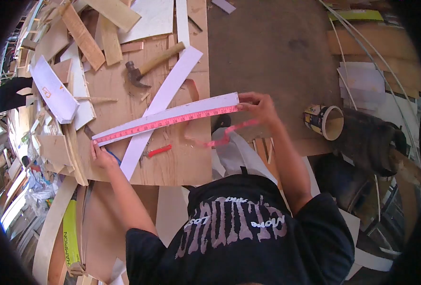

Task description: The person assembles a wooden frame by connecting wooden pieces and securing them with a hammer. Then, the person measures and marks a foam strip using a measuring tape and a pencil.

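A pink tape measure (172, 120) is stretched along a narrow white strip of board (186, 107). My left hand (101, 156) pinches the tape and strip at the left end. At the right end my right hand (258, 107) grips both, with fingers over the strip's tip; loose tape hangs below it in a curl. Under the strip, a longer white strip (165, 92) lies crosswise on the wooden work surface (186, 166). Red-handled pliers (159, 151) rest just below the tape. Above it lies a claw hammer (148, 66) with a wooden handle.
Wood offcuts (82, 35) pile up at the upper left, beside a white panel (53, 90). On the right, a tipped bucket (333, 122) lies on the brown floor (267, 52) near a dark cylinder (369, 142). A person's dark sleeve (11, 95) shows at far left.
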`<state>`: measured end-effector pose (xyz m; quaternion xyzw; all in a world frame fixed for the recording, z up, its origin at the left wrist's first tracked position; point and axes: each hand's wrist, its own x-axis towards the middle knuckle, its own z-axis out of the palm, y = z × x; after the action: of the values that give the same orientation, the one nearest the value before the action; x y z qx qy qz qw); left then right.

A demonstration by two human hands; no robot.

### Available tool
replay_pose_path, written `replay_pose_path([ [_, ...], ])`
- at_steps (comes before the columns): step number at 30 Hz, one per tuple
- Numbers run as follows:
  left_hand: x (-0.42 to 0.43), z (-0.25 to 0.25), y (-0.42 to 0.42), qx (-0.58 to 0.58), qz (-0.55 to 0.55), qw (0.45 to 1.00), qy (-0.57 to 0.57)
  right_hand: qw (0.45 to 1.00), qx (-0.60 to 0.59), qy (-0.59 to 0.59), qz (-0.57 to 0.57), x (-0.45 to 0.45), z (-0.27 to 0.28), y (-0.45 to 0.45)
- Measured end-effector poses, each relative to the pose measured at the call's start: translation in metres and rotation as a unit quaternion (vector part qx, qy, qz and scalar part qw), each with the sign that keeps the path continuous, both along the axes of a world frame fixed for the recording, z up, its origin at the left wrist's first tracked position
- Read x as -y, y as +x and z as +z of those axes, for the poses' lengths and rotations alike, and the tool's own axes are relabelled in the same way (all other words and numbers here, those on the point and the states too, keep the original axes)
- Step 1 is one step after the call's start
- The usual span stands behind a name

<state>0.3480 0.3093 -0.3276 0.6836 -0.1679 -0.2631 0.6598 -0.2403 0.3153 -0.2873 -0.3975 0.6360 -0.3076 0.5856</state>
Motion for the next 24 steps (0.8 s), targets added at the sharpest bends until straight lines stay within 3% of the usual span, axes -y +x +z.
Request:
replay_pose_path([
  [5, 0.002, 0.005, -0.001, 0.003, 0.033, 0.999, 0.01, 0.999, -0.033, 0.013, 0.017, 0.017, -0.005, 0.002],
  [11, 0.0, 0.0, 0.019, -0.04, 0.034, 0.998, -0.022, 0.988, -0.099, -0.077, 0.086, 0.027, 0.02, 0.02],
  [14, 0.008, -0.004, 0.032, -0.058, -0.005, 0.998, -0.024, 0.986, -0.142, -0.048, 0.073, 0.029, 0.021, 0.029],
  [19, 0.028, -0.008, 0.035, -0.067, -0.041, 0.997, -0.016, 0.999, -0.017, -0.016, -0.032, 0.018, 0.01, 0.038],
  [24, 0.048, -0.014, 0.054, -0.088, -0.084, 0.992, -0.047, 0.995, -0.064, 0.02, -0.069, 0.017, 0.023, 0.06],
])
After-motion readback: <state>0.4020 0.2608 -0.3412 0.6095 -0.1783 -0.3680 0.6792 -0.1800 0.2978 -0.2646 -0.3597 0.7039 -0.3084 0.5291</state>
